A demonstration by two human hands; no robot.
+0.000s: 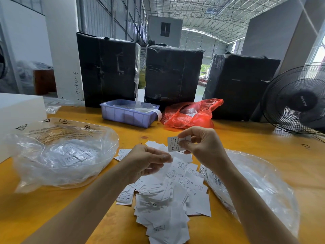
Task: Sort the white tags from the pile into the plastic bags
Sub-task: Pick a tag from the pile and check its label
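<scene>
A pile of white tags (168, 196) lies on the yellow table (263, 141) in front of me. My right hand (202, 147) holds up a white tag marked XS (173, 144), pinched between thumb and fingers above the pile's far end. My left hand (147, 161) hovers over the pile with its fingers curled and the thumb pressed to the fingertips; I see no tag in it. A clear plastic bag (59, 155) with tags inside sits at the left. A second clear plastic bag (251, 187) lies at the right, next to my right forearm.
A purple plastic bin (128, 114) and a red plastic bag (190, 114) stand at the table's far side. Three black wrapped boxes (172, 73) line the back. A black fan (297, 101) stands at the right and a white box (19, 110) at the left.
</scene>
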